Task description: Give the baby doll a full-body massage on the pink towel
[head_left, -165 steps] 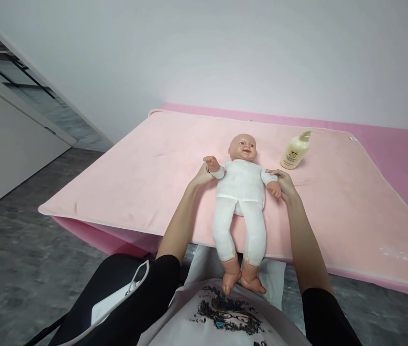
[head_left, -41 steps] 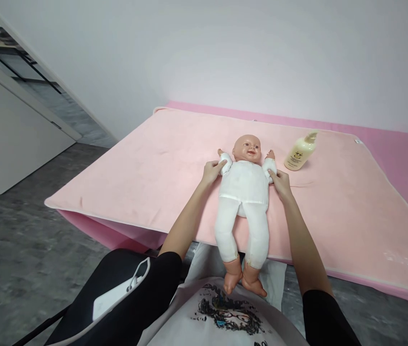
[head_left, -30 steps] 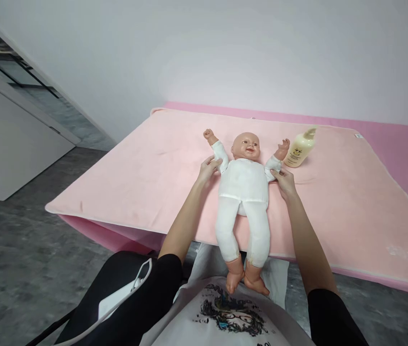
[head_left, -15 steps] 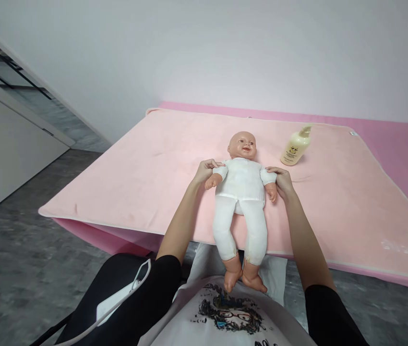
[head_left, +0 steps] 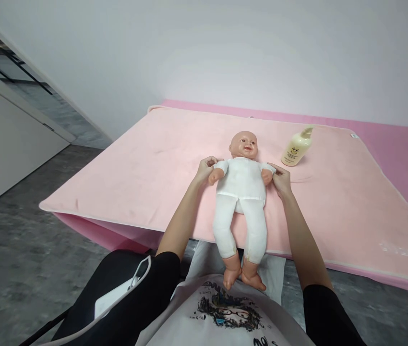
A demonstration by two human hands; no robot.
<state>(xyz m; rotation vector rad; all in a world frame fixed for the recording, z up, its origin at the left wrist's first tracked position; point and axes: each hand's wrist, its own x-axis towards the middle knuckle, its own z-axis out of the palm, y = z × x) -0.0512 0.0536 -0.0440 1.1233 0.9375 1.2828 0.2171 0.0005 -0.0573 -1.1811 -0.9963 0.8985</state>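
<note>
A baby doll (head_left: 241, 180) with a white cloth body lies on its back on a pink blanket (head_left: 146, 173), its feet hanging past the near edge toward my shirt. My left hand (head_left: 207, 168) is closed around the doll's arm on the left side, near the sleeve. On the other side, my right hand (head_left: 281, 178) pinches the doll's other arm from outside, thumb and fingers at the sleeve. Both doll hands are bent up off the blanket. Parts of my fingertips are hidden behind the doll's arms.
A pale yellow pump bottle (head_left: 296, 148) stands on the blanket to the right of the doll's head. Behind the table rises a white wall (head_left: 225, 53). A white device with a cable (head_left: 115, 298) rests by my left upper arm.
The doll's arms have moved slightly, and the one at my right hand is now bent inward and up. My right hand has shifted inward and up with it.
</note>
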